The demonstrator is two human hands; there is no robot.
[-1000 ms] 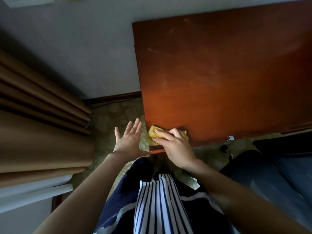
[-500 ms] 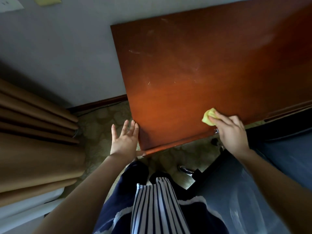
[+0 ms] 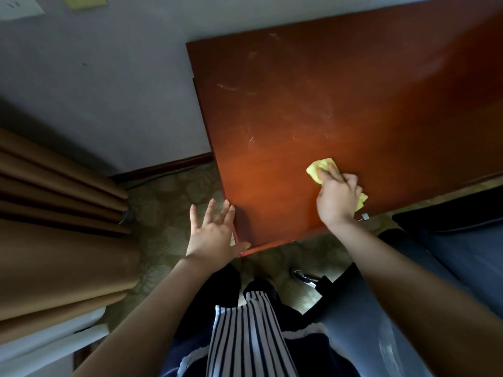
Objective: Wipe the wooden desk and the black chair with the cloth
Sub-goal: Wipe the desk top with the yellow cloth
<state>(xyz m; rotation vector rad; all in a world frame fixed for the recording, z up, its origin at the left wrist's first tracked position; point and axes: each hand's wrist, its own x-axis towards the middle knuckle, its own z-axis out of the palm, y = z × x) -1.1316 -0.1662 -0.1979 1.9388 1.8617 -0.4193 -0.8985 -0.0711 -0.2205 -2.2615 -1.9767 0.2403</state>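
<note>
From my feed I see the right hand [image 3: 337,198] lying on the worktop [image 3: 285,110], near its front edge and right of the middle. Its grip is narrow: the fingers curl down over a yellow cloth [image 3: 317,170] and hold it bunched against the wood. One end of the cloth shows past the fingertips and another peeks out by the little-finger side of the palm.

The left hand [image 3: 212,235] is at the worktop's near left corner. Its grip is wide, with the fingers straight and spread, holding nothing. The fingertips lie along the left side edge and the thumb reaches to the front corner — whether the palm presses the wood I cannot tell.

The reddish-brown top shows pale smears and fine scratches toward the back. The chair [image 3: 334,284] stands low on the right, partly under the right forearm; I can make out a black strut and a shiny caster on the patterned carpet [image 3: 174,202]. A tan curtain [image 3: 54,240] hangs in folds at the left, against a grey wall [image 3: 109,91]. A striped garment [image 3: 245,336] fills the bottom centre.
</note>
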